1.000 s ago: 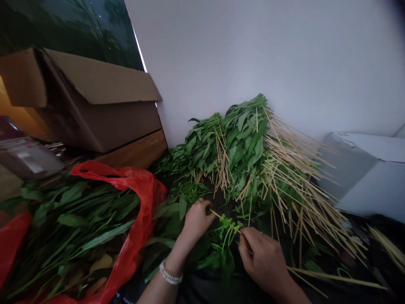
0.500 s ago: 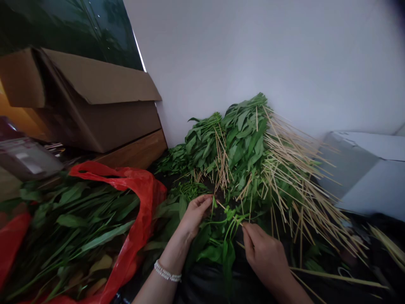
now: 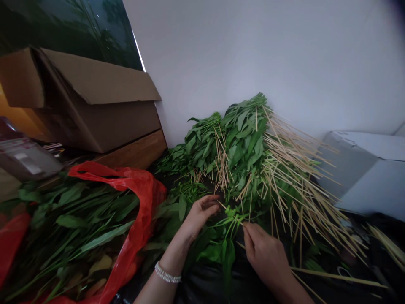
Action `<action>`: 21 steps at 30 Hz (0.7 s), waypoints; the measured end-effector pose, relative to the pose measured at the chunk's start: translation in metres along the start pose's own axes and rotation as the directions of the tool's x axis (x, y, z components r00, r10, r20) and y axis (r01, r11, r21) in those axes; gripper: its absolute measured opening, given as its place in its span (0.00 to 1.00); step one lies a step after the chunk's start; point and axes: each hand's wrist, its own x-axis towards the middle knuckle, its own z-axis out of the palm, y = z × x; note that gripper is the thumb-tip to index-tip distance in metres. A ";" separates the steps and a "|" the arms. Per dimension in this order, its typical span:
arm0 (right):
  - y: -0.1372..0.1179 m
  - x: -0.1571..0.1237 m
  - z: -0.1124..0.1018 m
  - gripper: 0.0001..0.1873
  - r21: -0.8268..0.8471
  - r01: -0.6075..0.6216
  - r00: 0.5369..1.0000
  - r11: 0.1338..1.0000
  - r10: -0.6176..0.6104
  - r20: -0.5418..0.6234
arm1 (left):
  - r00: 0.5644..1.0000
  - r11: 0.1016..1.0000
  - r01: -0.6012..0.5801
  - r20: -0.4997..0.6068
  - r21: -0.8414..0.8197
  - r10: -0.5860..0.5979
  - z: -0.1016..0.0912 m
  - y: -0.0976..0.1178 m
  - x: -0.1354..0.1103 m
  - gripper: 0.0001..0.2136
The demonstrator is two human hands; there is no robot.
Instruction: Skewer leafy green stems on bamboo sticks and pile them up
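My right hand (image 3: pixel 264 249) is closed around a thin bamboo skewer (image 3: pixel 222 205), whose tip points up and to the left. Green stems (image 3: pixel 233 216) are threaded on the skewer, and their long leaves (image 3: pixel 226 253) hang below. My left hand (image 3: pixel 205 211), with a beaded bracelet at the wrist, is beside the skewer's tip. Its thumb and fingers are apart and nothing shows between them. Behind the hands, large bunches of skewered leafy greens (image 3: pixel 245 126) lean against the wall, their bare skewer ends (image 3: pixel 310 190) fanning out to the right.
On the left lies an open red plastic bag (image 3: pixel 144 202) with loose leafy stems (image 3: pixel 91 223) in it. A cardboard box (image 3: pixel 120 124) stands at the back left. At the right are a white box (image 3: pixel 354 169) and loose skewers (image 3: pixel 341 276) on black sheeting.
My left fingers have let go of a green stem at the skewer's tip and spread apart. The stem now sits lower, with the others on the skewer. My right hand has barely moved.
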 end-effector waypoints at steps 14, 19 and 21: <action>0.000 0.000 0.000 0.16 -0.015 0.002 1.000 1.000 -0.002 -0.008 | 0.963 0.949 -0.076 0.270 0.305 -0.010 0.006 -0.004 -0.006 0.14; 0.000 0.001 -0.001 0.16 -0.025 -0.005 1.000 1.000 0.005 -0.019 | 0.979 0.918 -0.142 0.190 0.370 0.075 0.005 -0.007 -0.003 0.09; 0.000 0.002 -0.002 0.16 -0.034 -0.013 1.000 0.999 0.012 -0.029 | 0.982 0.925 -0.154 0.160 0.348 0.104 0.005 -0.006 -0.002 0.10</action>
